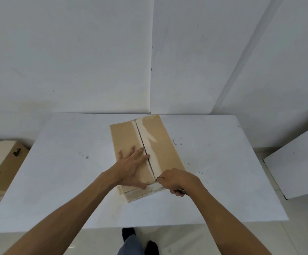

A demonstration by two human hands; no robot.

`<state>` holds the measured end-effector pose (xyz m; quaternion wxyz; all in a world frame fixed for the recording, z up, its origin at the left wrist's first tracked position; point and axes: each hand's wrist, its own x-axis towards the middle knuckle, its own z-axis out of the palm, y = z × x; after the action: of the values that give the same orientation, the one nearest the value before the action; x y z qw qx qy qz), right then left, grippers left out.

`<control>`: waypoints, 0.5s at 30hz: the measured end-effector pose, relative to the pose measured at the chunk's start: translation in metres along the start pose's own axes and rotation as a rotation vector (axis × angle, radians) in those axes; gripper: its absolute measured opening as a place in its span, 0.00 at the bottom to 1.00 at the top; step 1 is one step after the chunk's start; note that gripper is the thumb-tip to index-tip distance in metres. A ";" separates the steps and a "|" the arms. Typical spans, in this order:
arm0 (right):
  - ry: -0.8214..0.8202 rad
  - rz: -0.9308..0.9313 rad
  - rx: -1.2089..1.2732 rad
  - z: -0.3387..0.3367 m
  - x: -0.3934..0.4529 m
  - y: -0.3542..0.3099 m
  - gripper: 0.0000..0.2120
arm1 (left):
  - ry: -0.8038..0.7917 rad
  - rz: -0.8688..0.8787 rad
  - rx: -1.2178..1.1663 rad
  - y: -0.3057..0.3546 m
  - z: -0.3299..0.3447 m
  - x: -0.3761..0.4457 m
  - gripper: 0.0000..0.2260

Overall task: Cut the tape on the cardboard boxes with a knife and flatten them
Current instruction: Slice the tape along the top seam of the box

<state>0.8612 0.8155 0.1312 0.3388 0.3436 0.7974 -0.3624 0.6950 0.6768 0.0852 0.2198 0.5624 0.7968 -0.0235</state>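
Note:
A brown cardboard box (127, 137) lies on the white table (66, 172), its long top seam running toward me under clear tape (154, 150). My left hand (132, 165) presses flat on the left top flap, fingers spread and straight, fingertips at the seam. My right hand (177, 181) grips a knife (158, 179) at the near end of the seam, by the box's front edge. Only the blade tip and a bit of the handle under my fist show. The seam looks dark and split along most of its length.
More cardboard boxes (0, 162) stand on the floor left of the table. A white board (296, 162) leans at the right. White wall panels rise right behind the table's far edge. My feet (140, 242) show below the near edge.

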 end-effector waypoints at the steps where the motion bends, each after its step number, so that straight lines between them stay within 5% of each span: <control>1: -0.003 -0.003 0.008 0.000 -0.001 0.002 0.14 | -0.002 0.003 0.001 0.000 0.000 0.000 0.55; 6: -0.036 -0.015 0.041 0.010 -0.008 0.016 0.14 | 0.010 0.025 0.010 0.001 0.000 0.001 0.54; 11: 0.242 -0.197 -0.263 0.023 -0.015 0.027 0.24 | 0.047 0.063 -0.030 0.001 -0.001 -0.001 0.50; 15: 0.344 -0.221 -0.340 0.033 -0.015 0.030 0.21 | 0.057 0.070 -0.039 -0.002 -0.006 0.003 0.50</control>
<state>0.9023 0.7991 0.1155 0.2096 0.2490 0.9254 -0.1941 0.6905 0.6810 0.0892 0.2087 0.5861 0.7828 0.0157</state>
